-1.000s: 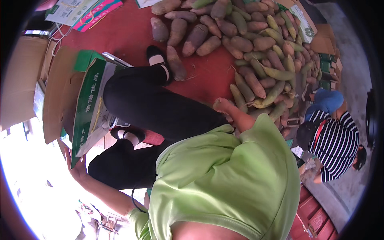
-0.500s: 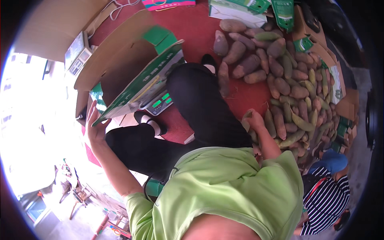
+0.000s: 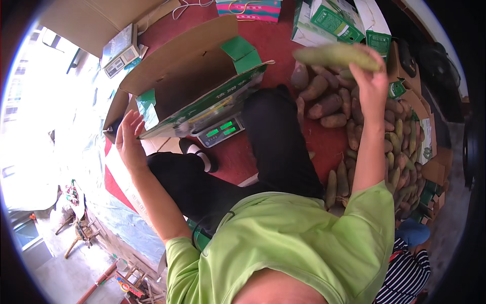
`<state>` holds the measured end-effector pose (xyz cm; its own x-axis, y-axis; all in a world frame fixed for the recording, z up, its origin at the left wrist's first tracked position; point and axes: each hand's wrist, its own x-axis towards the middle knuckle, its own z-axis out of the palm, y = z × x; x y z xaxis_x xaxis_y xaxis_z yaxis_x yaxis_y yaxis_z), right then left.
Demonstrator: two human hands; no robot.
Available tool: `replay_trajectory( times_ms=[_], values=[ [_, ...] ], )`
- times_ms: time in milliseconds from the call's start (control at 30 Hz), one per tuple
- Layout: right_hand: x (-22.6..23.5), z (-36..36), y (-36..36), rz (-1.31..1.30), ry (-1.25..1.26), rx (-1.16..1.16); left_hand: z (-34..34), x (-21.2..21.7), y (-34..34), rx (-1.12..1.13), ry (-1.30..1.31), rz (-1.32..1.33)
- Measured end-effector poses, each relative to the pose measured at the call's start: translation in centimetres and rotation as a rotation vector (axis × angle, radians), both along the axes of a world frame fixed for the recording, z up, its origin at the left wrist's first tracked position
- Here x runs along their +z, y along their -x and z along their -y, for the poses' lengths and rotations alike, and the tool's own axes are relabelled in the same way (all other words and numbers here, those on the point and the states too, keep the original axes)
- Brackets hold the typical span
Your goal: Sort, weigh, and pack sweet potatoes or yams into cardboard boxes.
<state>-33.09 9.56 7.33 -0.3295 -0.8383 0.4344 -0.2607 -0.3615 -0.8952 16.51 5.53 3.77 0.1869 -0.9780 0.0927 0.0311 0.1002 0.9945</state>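
My right hand (image 3: 372, 76) is raised over the far part of the vegetable pile, its fingers wrapped round a long green radish (image 3: 331, 54). The radish lies nearly level and is slightly blurred. Beside the near left corner of an open cardboard box (image 3: 167, 81) is my left hand (image 3: 130, 139), fingers spread and stretched out; whether it touches the box's edge I cannot tell. The box stands tilted on a digital scale (image 3: 221, 133) with a lit green display, and its lower inside is hidden. To my right, the pile of purplish and green radishes (image 3: 331, 106) spreads over the red floor covering.
A second scale (image 3: 121, 50) stands behind the box on the left. Green and white cartons (image 3: 334, 20) and a pink and blue bag (image 3: 250, 10) are at the far side. A person in a striped top (image 3: 405, 273) is low on the right. My bent legs frame the scale.
My right hand has risen from the near edge of the pile to its far side, now with a green radish in view. My left hand has come slightly off the box edge. The view has shifted.
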Motion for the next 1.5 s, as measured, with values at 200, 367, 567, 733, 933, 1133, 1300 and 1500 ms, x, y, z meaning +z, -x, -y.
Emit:
replay_trajectory(
  times_ms=[200,367,567,733,933,1133,1300,1500],
  values=[
    [5.5,8.3,-8.2,0.068,0.189,0.409,-1.0,2.0,3.0,-0.16,0.185,0.594],
    [1.8,13.3,-15.8,-0.341,0.0,0.613,-1.0,2.0,2.7,-0.177,0.134,0.663],
    [-1.7,14.9,-22.7,-1.229,-0.329,0.824,-1.1,1.9,2.9,-0.201,0.137,0.647],
    [-1.6,14.1,-22.3,-1.073,-0.314,0.815,-1.0,1.8,2.8,-0.233,0.123,0.65],
    [0.7,9.7,-12.7,-0.473,-0.177,0.591,-1.2,0.7,0.9,-0.17,0.137,0.672],
    [-12.1,0.8,3.2,-0.515,-0.388,-0.008,-1.0,-0.2,0.9,-0.131,0.059,0.601],
    [-25.2,-12.3,8.5,-0.332,-0.996,-0.021,-0.9,-0.3,0.1,0.025,0.006,0.507],
    [-36.7,-24.7,6.5,0.172,-1.571,-0.152,0.1,-1.2,-0.1,0.074,-0.043,0.424]
  ],
)
